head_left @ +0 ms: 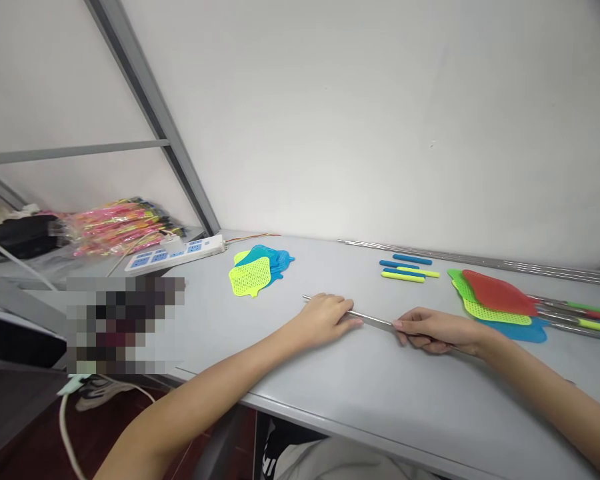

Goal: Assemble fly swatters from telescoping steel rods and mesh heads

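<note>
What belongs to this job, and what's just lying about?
Likely job:
- held thin silver metal rod
- perforated yellow and blue plastic paddles
- slim blue and yellow tubes
- red-topped pile of plastic swatters

Likely lying about:
- white plastic power strip
- pink bundle in clear plastic

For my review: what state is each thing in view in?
Metal rod: under the left hand, gripped by the right hand
Mesh heads: loose, overlapping
Handles: loose
Swatters at right: heads and handles fitted, overlapping
Spare rods: lying along the wall
Power strip: apparently has a plug in
Colourful bundle: wrapped in clear plastic
</note>
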### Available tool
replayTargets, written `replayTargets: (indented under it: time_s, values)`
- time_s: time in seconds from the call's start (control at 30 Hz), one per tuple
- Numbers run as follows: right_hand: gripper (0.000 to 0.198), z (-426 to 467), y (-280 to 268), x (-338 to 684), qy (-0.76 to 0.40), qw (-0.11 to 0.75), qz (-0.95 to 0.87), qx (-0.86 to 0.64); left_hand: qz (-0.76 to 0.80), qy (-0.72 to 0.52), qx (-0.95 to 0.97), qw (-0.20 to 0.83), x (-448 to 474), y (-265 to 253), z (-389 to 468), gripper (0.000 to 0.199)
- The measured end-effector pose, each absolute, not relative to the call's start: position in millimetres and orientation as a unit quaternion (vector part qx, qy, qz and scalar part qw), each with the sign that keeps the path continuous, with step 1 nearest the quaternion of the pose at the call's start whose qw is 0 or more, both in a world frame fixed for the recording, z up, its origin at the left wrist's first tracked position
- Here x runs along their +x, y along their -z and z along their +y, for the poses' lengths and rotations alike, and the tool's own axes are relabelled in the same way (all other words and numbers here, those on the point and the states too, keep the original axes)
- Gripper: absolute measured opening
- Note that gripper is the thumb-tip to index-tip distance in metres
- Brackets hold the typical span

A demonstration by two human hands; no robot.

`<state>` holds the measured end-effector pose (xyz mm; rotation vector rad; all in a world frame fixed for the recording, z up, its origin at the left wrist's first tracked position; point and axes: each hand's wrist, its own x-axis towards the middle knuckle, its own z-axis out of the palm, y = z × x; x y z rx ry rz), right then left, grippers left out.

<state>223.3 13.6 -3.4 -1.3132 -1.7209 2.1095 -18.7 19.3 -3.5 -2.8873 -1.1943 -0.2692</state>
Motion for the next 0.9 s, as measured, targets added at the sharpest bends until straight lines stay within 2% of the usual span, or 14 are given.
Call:
replayTargets:
  time_s: [0.23,0.57,0.9]
  values:
    - [0.035,-7.3,2.7,196.2,-0.719,0.102,-0.523,-0.447,-0.45,0.072,-0.89,-0.013,-14.5,1.2,14.7,0.066]
    - [0.035,-9.9,2.4,189.8,-0.709,0.106,-0.526,-0.458,-0.516,0.105,-0.849,-0.033,-4.5,6.8,8.5,0.065]
    - [0.036,-7.3,8.7,192.0,-0.712,0.107,-0.53,-0.447,-0.513,0.104,-0.849,-0.072,-3.3,9.8,10.2,0.066]
